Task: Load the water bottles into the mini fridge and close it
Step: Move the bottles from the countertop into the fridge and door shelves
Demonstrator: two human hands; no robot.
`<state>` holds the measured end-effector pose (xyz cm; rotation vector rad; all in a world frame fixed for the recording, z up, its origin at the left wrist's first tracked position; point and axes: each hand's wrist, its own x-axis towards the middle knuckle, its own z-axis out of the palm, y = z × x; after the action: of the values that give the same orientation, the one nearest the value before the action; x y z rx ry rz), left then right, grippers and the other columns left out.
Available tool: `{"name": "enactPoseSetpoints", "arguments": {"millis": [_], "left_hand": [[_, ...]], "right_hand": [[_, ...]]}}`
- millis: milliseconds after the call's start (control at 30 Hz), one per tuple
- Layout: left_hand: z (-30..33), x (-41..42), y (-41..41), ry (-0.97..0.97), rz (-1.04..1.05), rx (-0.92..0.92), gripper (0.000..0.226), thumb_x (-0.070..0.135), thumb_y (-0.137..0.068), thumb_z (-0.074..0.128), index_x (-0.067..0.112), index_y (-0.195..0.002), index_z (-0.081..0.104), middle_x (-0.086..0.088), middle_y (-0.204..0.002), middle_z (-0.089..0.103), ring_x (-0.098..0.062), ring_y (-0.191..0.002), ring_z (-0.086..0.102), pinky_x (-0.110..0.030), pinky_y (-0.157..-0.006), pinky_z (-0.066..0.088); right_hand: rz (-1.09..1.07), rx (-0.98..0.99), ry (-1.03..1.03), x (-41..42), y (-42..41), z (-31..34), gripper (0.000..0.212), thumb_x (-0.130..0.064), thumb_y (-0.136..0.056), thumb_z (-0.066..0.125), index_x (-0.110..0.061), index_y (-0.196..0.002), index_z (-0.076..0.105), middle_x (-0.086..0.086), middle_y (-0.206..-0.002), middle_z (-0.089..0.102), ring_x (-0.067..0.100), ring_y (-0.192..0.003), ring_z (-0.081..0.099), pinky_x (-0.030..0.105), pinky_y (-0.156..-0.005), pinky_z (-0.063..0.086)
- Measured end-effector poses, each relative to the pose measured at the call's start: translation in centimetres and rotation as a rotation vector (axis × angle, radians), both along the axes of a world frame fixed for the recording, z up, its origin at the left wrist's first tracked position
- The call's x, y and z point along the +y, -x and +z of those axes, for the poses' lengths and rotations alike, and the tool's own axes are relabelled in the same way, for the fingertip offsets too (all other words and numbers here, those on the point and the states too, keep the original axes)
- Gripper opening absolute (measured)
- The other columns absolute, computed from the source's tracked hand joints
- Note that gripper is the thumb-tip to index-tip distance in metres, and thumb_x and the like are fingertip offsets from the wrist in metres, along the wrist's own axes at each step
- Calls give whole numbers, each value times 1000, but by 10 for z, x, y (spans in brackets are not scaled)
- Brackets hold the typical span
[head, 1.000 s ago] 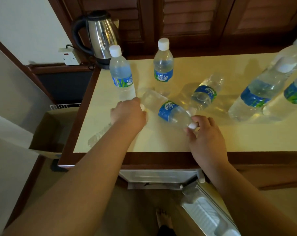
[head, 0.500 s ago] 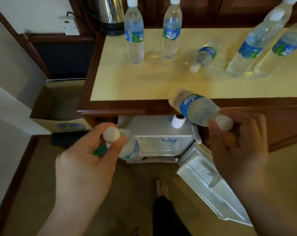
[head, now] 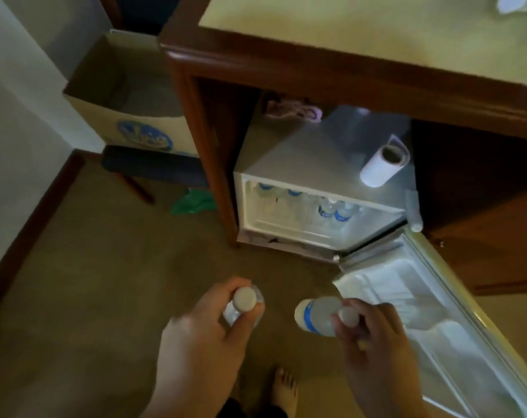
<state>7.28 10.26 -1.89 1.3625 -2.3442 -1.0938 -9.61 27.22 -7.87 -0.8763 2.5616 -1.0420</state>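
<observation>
I am looking down at the floor in front of the mini fridge (head: pixel 322 164), which sits in a recess under the worktop (head: pixel 362 28). My left hand (head: pixel 202 336) is curled around the neck of a water bottle (head: pixel 241 306), fingers and thumb closed just below its white cap, the cap pointing up toward the camera. My right hand (head: pixel 374 336) pinches a second bottle (head: pixel 316 316) by its cap end; that one lies roughly level, its base pointing left and its blue label band showing. Both bottles hang in the air above the carpet, well short of the fridge opening and apart from each other.

The fridge door (head: pixel 431 321) is swung wide open to the right, its white inner lining facing up toward me. Inside the lit compartment I can see several bottles already standing (head: pixel 331 208), with blue labels and caps visible, though blur keeps me from counting them. A paper roll (head: pixel 383 165) lies on its side on top of the fridge near the right edge. To the left of the cabinet stands an open cardboard box (head: pixel 129 116) with a blue printed mark. A bare foot (head: pixel 283 390) shows at the bottom, between my forearms.
</observation>
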Motion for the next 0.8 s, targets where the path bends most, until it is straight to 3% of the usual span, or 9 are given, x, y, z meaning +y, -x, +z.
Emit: {"name": "enactPoseSetpoints", "arguments": {"millis": [33,167,300,367,500,600,733,800], "left_hand": [[-20,2,4,-15,13,0,36,69,-78,52,51,-106,66,38,-82,64,23,-91,59,3,-67,42],[-103,7,18,-79,43,0,25,56,-85,66,44,-107,68,28,-81,68,14,-85,64,-8,-65,50],[-186,17,33,-149,95,20,21,47,-87,71,43,-107,68,29,-90,66,14,-96,60,-8,-74,51],[-219,24,36,-157,118,39,21,51,-85,68,45,-105,66,30,-90,66,13,-96,61,-10,-74,53],[-275,26,38,-184,144,70,26,66,-82,60,54,-105,62,42,-102,63,17,-92,62,-7,-74,51],[-308,20,38,-189,153,83,33,70,-74,62,55,-104,66,41,-86,66,18,-86,64,-8,-62,52],[-340,5,49,-161,168,49,27,65,-66,72,57,-92,71,49,-74,59,40,-86,47,10,-72,36],[-353,-3,55,-160,180,53,27,63,-67,75,57,-92,69,53,-87,58,39,-87,48,4,-68,43]], "right_hand": [[18,-7,-17,-1,1,-27,28,-16,-80,83,-19,-106,73,-5,-97,55,7,-73,64,11,-65,49],[99,-83,-166,-20,25,-125,26,-27,-91,74,-26,-116,67,-5,-106,51,13,-80,67,37,-70,60],[202,-61,-224,-49,65,-207,20,-30,-94,69,-29,-113,64,-3,-113,52,12,-92,58,14,-69,41],[236,7,-245,-66,86,-239,21,-29,-95,67,-22,-115,65,0,-112,52,14,-90,54,11,-68,34],[189,130,-217,-108,137,-289,22,-25,-97,68,-14,-117,65,-1,-105,49,15,-82,49,23,-65,34],[214,237,-193,-142,175,-314,22,-20,-97,68,-11,-117,67,5,-107,56,23,-84,56,26,-73,35],[202,422,-250,-179,215,-334,22,-24,-97,66,-14,-116,67,10,-116,61,36,-89,63,32,-67,36],[194,507,-291,-194,227,-342,20,-26,-97,65,-14,-114,66,10,-115,61,38,-87,63,33,-64,35]]}}
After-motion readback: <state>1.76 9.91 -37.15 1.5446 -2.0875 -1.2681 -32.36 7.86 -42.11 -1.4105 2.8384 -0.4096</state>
